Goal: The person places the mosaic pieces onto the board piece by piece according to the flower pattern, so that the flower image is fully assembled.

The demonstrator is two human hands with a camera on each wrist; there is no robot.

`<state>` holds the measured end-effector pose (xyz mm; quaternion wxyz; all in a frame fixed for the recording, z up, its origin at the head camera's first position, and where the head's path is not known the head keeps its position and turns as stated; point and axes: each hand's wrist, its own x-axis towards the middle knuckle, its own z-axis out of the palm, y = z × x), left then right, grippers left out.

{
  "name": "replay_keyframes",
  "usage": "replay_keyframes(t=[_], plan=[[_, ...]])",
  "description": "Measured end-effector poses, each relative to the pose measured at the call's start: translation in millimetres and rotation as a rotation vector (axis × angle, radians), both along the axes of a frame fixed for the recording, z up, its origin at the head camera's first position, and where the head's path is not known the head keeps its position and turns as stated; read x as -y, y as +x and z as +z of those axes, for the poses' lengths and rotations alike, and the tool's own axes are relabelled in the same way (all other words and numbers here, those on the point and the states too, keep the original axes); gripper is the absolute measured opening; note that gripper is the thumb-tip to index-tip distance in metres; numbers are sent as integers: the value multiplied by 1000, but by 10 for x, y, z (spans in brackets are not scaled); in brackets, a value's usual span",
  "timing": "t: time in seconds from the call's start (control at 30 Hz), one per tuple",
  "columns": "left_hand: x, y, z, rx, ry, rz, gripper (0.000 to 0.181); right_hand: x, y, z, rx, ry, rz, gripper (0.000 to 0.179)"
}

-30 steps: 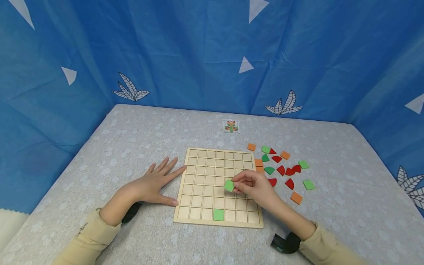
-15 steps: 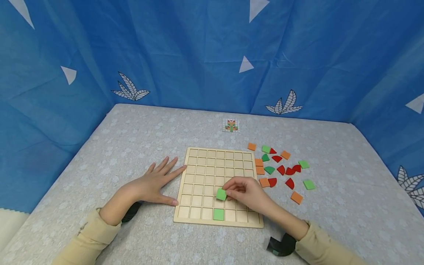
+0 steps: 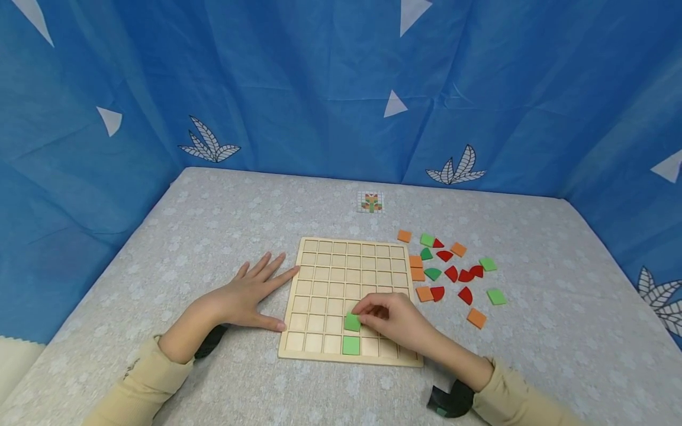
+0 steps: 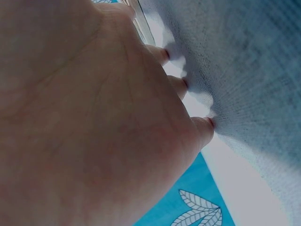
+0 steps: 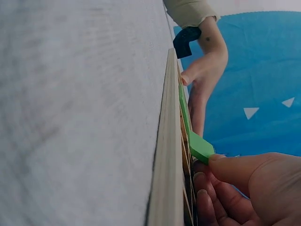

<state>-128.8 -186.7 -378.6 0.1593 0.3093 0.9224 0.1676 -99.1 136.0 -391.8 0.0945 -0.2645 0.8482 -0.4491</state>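
Between its thumb and fingers my right hand (image 3: 396, 319) pinches a light green square tile (image 3: 352, 322), over the second row from the front of a wooden grid board (image 3: 285, 354). In the right wrist view that held tile (image 5: 200, 147) is tilted, its lower edge right at the board. Another light green square (image 3: 351, 345) lies in a front-row cell, just nearer than the held one. My left hand (image 3: 245, 296) is spread flat at the board's left edge, index finger and thumb touching the rim. The left wrist view shows its fingertips (image 4: 203, 129) resting on the cloth.
Right of the board lie loose pieces: orange squares (image 3: 476, 318), light green squares (image 3: 496, 296), red quarter-circles (image 3: 465, 295) and dark green quarter-circles (image 3: 433, 274). A small printed pattern card (image 3: 370, 202) lies beyond the board. A blue curtain (image 3: 319, 89) rises behind the patterned tablecloth (image 3: 229, 219).
My right hand has brought the green tile down and left across the board, to just behind the front-row green square. The left hand has stayed in place.
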Motion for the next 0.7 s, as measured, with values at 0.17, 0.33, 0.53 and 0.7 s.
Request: replay_keyframes(t=[0.17, 0.33, 0.53, 0.7], plan=[[-6, 27, 2, 10, 22, -13, 102, -13, 34, -15, -7, 15, 11, 9], [-7, 39, 7, 10, 22, -2, 102, -10, 32, -21, -18, 0, 31, 9], [-1, 40, 13, 11, 31, -1, 103, -7, 19, -22, -56, -16, 51, 9], [-2, 27, 15, -1, 33, -2, 102, -13, -6, -25, -101, -20, 58, 10]])
